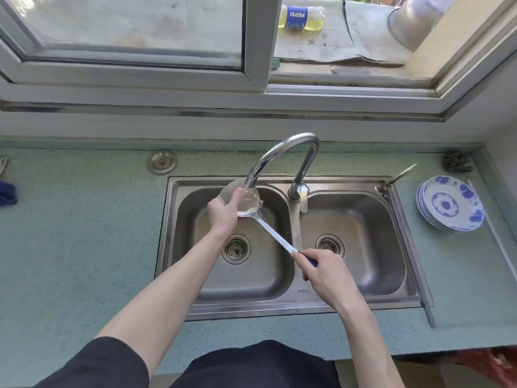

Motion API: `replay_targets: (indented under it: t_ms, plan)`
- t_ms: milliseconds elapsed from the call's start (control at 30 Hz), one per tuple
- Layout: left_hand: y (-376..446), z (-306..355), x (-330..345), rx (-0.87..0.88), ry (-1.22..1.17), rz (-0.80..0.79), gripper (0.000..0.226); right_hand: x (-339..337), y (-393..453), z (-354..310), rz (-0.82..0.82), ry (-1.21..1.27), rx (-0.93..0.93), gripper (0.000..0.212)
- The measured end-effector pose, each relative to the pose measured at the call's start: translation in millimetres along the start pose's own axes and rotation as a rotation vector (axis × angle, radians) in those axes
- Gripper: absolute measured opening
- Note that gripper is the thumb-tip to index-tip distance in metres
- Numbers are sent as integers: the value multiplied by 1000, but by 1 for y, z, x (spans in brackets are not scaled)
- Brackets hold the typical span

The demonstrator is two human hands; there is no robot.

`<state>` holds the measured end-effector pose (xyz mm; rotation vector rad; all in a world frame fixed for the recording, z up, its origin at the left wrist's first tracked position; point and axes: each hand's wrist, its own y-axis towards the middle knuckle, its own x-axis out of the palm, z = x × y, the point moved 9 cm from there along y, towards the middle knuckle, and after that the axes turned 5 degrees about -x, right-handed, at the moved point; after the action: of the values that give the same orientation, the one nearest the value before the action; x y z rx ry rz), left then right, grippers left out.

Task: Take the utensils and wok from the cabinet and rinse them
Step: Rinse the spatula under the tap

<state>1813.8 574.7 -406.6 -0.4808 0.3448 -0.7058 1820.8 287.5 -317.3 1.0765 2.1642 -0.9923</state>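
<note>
Ladle [246, 204]: big metal one, held over the left basin of the sink [293, 309], bowl end sitting right under the faucet [282, 152] spout with water running over it. Its shaft slants down and to the right, across toward the divider between the two basins.

Left hand [223, 212]: up at the bowl end, fingers curled round the near edge of the bowl, thumb on the wet inside, so it's gripping the ladle there.

Right hand [326, 271]: closed around the dark blue grip at the far end of the ladle handle, hovering above the divider and front edge of the sink.

Sink: stainless double basin set into the greenish table [84, 233], a drain strainer in each basin.

Plates [450, 204]: small stack of blue and white ones on the table just right of the sink.

Scrubber [457, 161]: dark scouring ball in the back right corner of the table.

Cloth [7, 193]: blue bit poking in at the far left edge.

Bottle [302, 17]: Pepsi label, yellowish liquid, lying on the ledge outside the open window.

Wok: can't see it anywhere in this view.
</note>
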Motion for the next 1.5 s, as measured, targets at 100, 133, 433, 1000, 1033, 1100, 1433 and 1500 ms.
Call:
replay_targets:
  t_ms: [100, 133, 433, 1000, 1033, 1100, 1433, 1500]
  plan:
    - [-1, -5, 1, -26, 31, -31, 55, -4, 2, 2, -1, -44, 9, 43]
    - [-2, -5, 1, -26, 59, -36, 59, -6, 3, 4, -2, -48, 13, 42]
    - [-3, -19, 24, -217, -364, -188, 44, -7, 0, 12, -12, -6, 19, 44]
    - [8, 1, 4, 25, 114, -68, 34, -3, -6, 9, -17, -123, -2, 39]
    - [7, 2, 4, 22, 107, -54, 27, -5, -6, 10, -10, -120, -4, 39]
    - [8, 2, 3, 0, 67, -27, 28, -6, -5, 11, -4, -116, -9, 39]
    - [19, -2, 19, 6, 79, -265, 32, -15, -3, 30, 6, -121, 22, 39]
    - [18, 0, 16, 22, 90, -227, 25, -13, -3, 32, 5, -104, 23, 39]
